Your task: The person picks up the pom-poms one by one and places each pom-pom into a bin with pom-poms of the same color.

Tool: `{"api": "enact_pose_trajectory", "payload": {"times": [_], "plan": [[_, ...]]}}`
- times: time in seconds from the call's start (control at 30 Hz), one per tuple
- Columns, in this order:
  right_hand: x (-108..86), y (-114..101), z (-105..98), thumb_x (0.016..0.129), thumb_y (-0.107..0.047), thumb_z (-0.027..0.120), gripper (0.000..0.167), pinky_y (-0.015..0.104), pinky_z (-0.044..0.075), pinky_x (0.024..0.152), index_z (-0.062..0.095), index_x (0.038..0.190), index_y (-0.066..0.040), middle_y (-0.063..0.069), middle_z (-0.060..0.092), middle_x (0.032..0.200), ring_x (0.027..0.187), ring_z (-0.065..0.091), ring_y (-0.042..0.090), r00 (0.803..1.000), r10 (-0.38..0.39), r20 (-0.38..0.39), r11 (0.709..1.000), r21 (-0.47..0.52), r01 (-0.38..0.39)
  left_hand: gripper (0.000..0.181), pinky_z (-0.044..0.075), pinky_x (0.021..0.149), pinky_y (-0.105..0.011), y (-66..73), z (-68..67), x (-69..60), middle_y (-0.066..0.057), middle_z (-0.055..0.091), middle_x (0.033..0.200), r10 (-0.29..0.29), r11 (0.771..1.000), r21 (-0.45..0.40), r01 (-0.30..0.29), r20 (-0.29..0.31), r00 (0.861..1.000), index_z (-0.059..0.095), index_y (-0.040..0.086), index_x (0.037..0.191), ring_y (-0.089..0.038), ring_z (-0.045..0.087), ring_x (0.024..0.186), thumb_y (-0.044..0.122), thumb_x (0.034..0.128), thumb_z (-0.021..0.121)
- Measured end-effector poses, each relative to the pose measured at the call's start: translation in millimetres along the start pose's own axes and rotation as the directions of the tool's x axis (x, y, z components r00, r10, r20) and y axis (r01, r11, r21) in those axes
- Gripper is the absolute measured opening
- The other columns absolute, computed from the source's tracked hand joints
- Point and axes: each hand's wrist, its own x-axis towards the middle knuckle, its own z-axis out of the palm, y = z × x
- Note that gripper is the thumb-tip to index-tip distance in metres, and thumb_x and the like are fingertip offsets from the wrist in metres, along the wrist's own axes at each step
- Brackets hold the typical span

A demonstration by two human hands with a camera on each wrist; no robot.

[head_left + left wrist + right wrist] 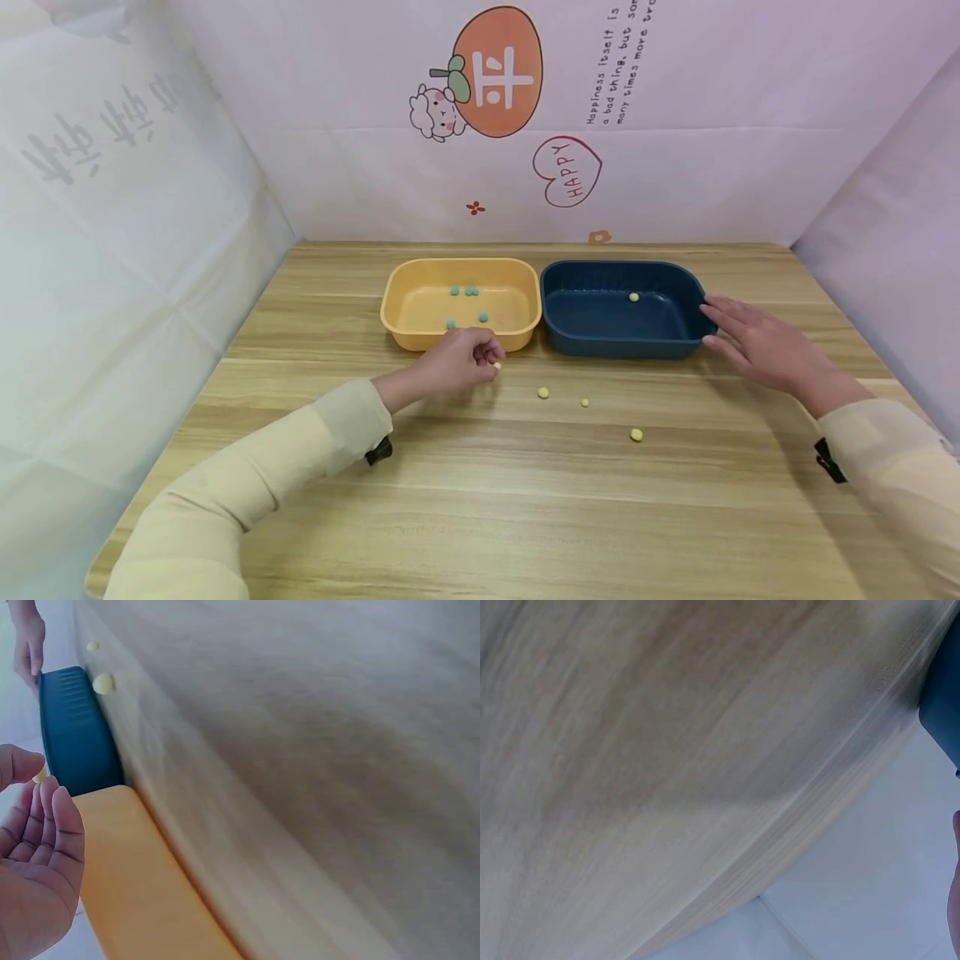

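Between thumb and fingertips, my left hand (457, 360) pinches a small yellow ball (40, 777), just in front of the orange-yellow basin (517, 334). Several small teal balls (483, 317) lie inside that basin. My right hand (772, 346) rests its extended fingers against the right end of the dark blue basin (622, 347). One yellow ball (633, 297) lies in the blue basin. On the table in front are three more: a yellow ball (543, 392), a smaller yellow ball (585, 402) and a nearer yellow ball (636, 435). The right wrist view barely catches my right hand, at its edge.
The two basins stand side by side, touching, towards the back of the wooden table (525, 517). A white printed cloth (360, 167) hangs behind the table, with more cloth along both sides.
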Motion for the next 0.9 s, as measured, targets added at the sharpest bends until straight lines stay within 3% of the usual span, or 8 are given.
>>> {"api": "enact_pose_trajectory", "payload": {"times": [0.57, 0.9], "plan": [[-0.8, 1.2, 0.7, 0.101, -0.029, 0.054, 0.055, 0.048, 0.018, 0.115, 0.044, 0.140, 0.008, 0.029, 0.037, 0.146, 0.133, 0.034, 0.046, 1.000, -0.015, -0.011, 1.000, 0.002, 0.015, 0.009, 0.047, 0.067, -0.020, 24.5, -7.0, 33.9, 0.003, 0.063, 0.083, 0.073, 0.997, -0.009, -0.074, -0.058, 0.996, 0.068, 0.006, 0.092, -0.010, 0.055, 0.073, 0.004, 0.0834, 0.068], [0.5, -0.2, -2.0, 0.101, -0.029, 0.053, 0.056, 0.050, 0.019, 0.114, 0.043, 0.141, 0.008, 0.029, 0.035, 0.147, 0.134, 0.032, 0.047, 1.000, -0.001, 0.024, 1.000, 0.001, 0.001, 0.012, 0.048, 0.070, -0.020, 37.1, 2.5, 64.6, 0.000, 0.062, 0.086, 0.036, 0.998, -0.044, -0.039, -0.070, 0.997, 0.067, 0.005, 0.098, -0.013, 0.055, 0.078, 0.007, 0.0866, 0.070]]}}
